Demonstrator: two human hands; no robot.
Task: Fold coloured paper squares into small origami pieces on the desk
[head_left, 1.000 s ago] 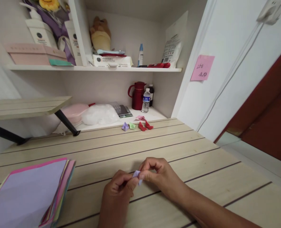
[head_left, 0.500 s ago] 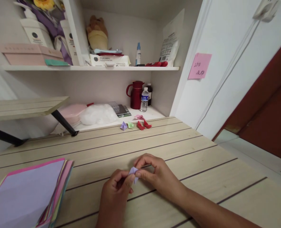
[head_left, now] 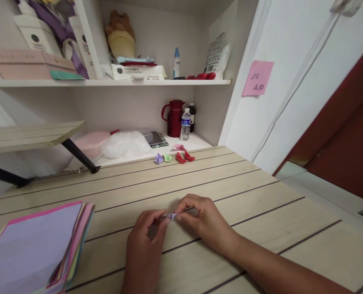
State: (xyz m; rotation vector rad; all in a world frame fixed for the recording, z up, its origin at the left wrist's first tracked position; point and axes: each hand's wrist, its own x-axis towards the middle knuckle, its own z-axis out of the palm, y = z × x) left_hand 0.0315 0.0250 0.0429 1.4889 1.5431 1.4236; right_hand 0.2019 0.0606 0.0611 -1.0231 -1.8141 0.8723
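A small folded piece of purple paper (head_left: 172, 216) is pinched between my two hands, just above the wooden table (head_left: 261, 228). My left hand (head_left: 147, 234) grips its left end between thumb and forefinger. On the other end, the thumb and fingers of my right hand (head_left: 201, 216) are closed too. Most of the paper is hidden by fingertips. Beyond my hands, near the table's back edge, sit small folded paper shapes: a purple one (head_left: 158, 159), a green one (head_left: 168, 158), two red ones (head_left: 180, 158) and a pink one (head_left: 178, 147).
A stack of coloured paper sheets (head_left: 37, 245) lies at the left. Behind the table, a white shelf unit (head_left: 123, 83) holds a red jug (head_left: 175, 118), a water bottle (head_left: 185, 124) and a white plastic bag (head_left: 124, 145). A small raised wooden stand (head_left: 31, 136) is at back left.
The purple paper has turned from showing its folded face to a thin, nearly edge-on strip. Both hands have shifted slightly and still pinch it. The camera view has moved a little.
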